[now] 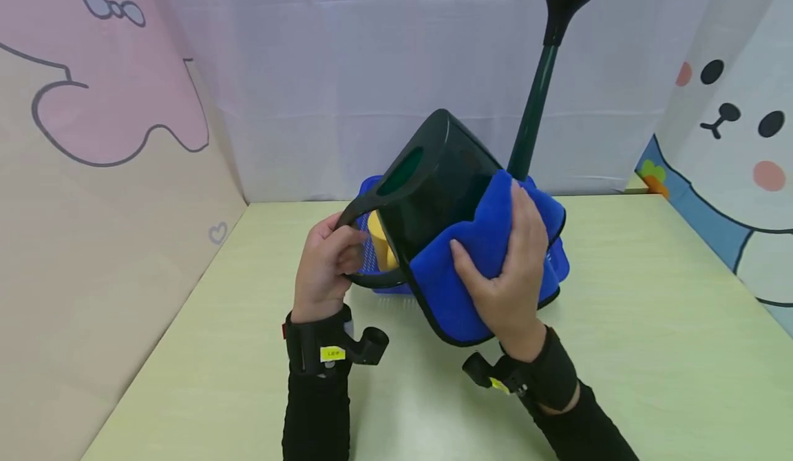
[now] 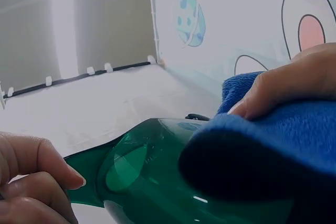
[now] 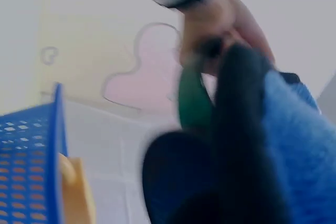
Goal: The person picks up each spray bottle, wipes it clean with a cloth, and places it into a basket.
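Note:
A dark green watering can (image 1: 427, 172) is held tilted above the table, its long spout (image 1: 533, 110) pointing up to the back right. My left hand (image 1: 328, 261) grips the can's handle (image 1: 365, 206), fingers curled round it. With my right hand (image 1: 511, 275) I hold a blue cloth (image 1: 455, 275) with black edging against the side of the can, thumb and fingers spread over the cloth. In the left wrist view the cloth (image 2: 294, 129) folds over the shiny green body (image 2: 152, 166). The right wrist view is blurred, with the cloth (image 3: 304, 145) close to the camera.
Behind the can stands a blue mesh basket (image 1: 562, 260) with a yellow thing (image 1: 379, 241) in it. The pale green table (image 1: 235, 351) carries it. A white sheet (image 1: 372, 69) hangs at the back, and cartoon-printed panels (image 1: 111, 103) rise at both sides.

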Action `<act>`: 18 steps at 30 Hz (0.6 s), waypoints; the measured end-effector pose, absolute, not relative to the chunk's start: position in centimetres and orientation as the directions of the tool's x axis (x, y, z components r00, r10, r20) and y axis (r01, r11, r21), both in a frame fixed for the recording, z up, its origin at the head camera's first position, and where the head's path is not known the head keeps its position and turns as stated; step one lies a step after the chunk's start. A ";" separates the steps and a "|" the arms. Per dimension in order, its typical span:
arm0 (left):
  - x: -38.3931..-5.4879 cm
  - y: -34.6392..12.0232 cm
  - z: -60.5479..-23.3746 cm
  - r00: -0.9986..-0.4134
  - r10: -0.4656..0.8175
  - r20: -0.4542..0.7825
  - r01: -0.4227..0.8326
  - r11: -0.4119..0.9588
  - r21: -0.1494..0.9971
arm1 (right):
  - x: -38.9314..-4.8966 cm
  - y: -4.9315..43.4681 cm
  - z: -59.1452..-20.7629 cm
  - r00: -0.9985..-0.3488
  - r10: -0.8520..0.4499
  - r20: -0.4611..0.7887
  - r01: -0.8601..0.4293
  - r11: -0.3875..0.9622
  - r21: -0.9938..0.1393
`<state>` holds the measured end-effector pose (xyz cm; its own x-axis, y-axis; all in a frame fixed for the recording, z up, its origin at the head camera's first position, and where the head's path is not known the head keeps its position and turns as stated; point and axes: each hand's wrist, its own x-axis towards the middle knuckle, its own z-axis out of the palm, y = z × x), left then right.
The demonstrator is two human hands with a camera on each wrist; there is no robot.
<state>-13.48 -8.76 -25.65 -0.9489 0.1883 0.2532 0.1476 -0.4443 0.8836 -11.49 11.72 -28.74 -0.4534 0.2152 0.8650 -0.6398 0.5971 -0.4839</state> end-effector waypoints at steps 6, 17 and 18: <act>-13.7 -8.8 -25.6 -0.952 0.174 0.251 0.146 -0.463 0.874 | -11.0 8.7 -30.4 -0.283 0.102 0.954 -0.578 0.775 -0.254; -14.0 -8.5 -25.8 -0.940 0.197 0.280 0.142 -0.520 0.842 | -11.2 9.0 -30.1 -0.293 0.051 0.955 -0.559 0.801 -0.214; -14.1 -8.5 -25.8 -0.940 0.198 0.279 0.140 -0.520 0.843 | -11.4 9.4 -29.9 -0.310 0.072 0.948 -0.575 0.780 -0.247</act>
<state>-14.10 -8.55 -25.77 -0.9397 0.1981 0.2789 0.1405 -0.5198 0.8427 -11.40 9.43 -29.86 -0.3096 0.0721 0.9481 -0.5746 0.7803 -0.2470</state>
